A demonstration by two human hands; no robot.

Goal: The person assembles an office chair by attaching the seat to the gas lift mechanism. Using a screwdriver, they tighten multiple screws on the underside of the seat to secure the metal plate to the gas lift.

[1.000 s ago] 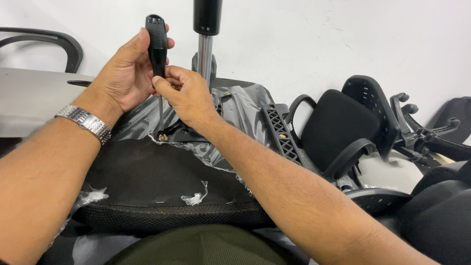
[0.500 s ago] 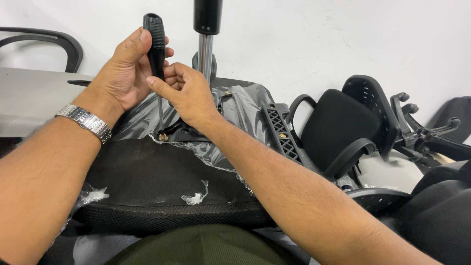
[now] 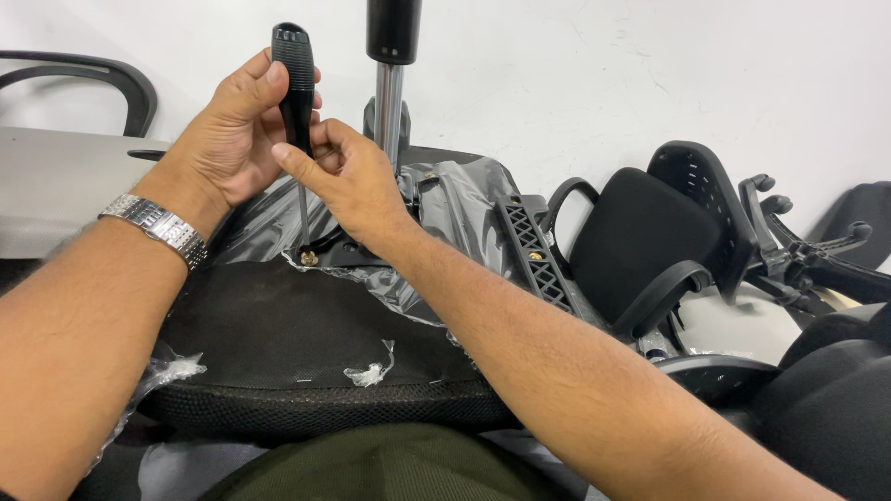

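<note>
- Far left: we note the curved black armrest (image 3: 102,79) of another chair against the white wall (image 3: 603,74), above a grey surface (image 3: 56,186).
- Left forearm enters from lower left; a metal link wristwatch (image 3: 153,225) sits on the wrist.
- Left hand (image 3: 227,139) is closed around the black ribbed handle of the screwdriver (image 3: 295,83), thumb pressed near the handle's top. The tool stands close to upright.
- Screwdriver shaft runs down to a brass-coloured screw (image 3: 307,258); the tip sits on the screw head, at the edge of the black metal mechanism plate (image 3: 348,250) on the underside of the seat.
- Right hand (image 3: 357,181) is just right of the tool, fingers curled and pinching the lower handle and upper shaft. Both hands touch the screwdriver.
- The upturned seat cushion (image 3: 297,334) lies across our lap, black fabric facing up, with mesh at the near rim. Torn clear plastic wrap (image 3: 371,374) clings to it in scraps, and more grey film (image 3: 455,199) covers the area behind the plate.
- The gas lift cylinder (image 3: 389,93) rises from the mechanism, chrome shaft with black upper sleeve, just behind the right hand.
- Right of centre: a black slotted plastic bracket (image 3: 534,255) lies against the film.
- Further right: a black chair backrest with looped armrests (image 3: 650,241).
- Far right: a black star base (image 3: 807,250), its casters only partly visible.
</note>
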